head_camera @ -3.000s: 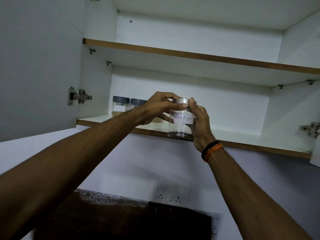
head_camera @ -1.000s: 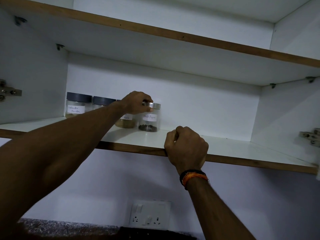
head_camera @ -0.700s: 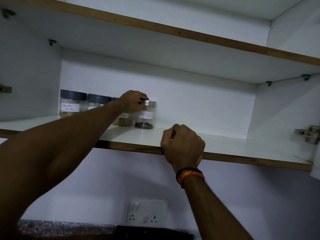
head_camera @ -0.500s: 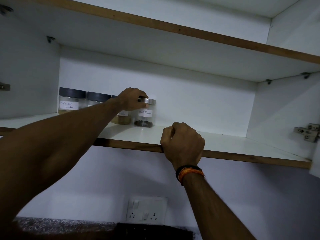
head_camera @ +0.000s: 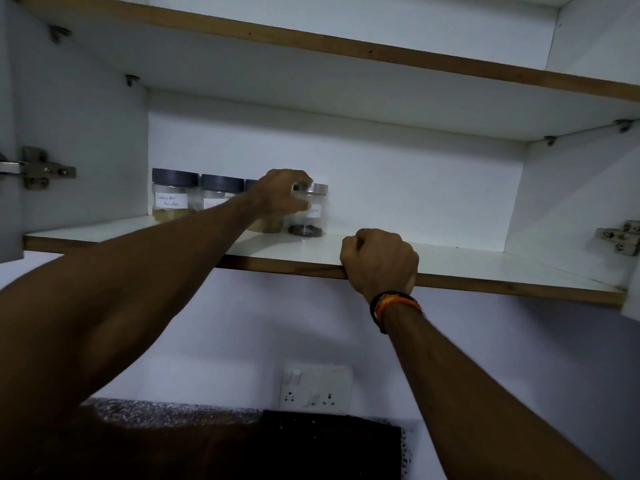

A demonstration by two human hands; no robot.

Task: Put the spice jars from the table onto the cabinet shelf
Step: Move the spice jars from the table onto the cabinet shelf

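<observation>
Steel-lidded, the pepper jar (head_camera: 309, 216) stands on the cabinet shelf (head_camera: 467, 263) at the row's 3 o'clock end, its label partly hidden, the left grip (head_camera: 284, 195) curled around its lid. At the 9 o'clock end, the grey-lidded jar (head_camera: 174, 195) reads "Coriander Powder". The right grip (head_camera: 379, 259) clenches the shelf's front edge.

Four spice jars (head_camera: 239, 202) in a row at the back left of the lower shelf (head_camera: 467, 263), mid-left of frame. Left hand (head_camera: 284, 195) on the rightmost jar (head_camera: 309, 214). Right hand (head_camera: 379, 259) on the shelf's front edge, centre. Upper shelf (head_camera: 346, 50) above. Wall socket (head_camera: 317, 388) below, bottom centre.
</observation>
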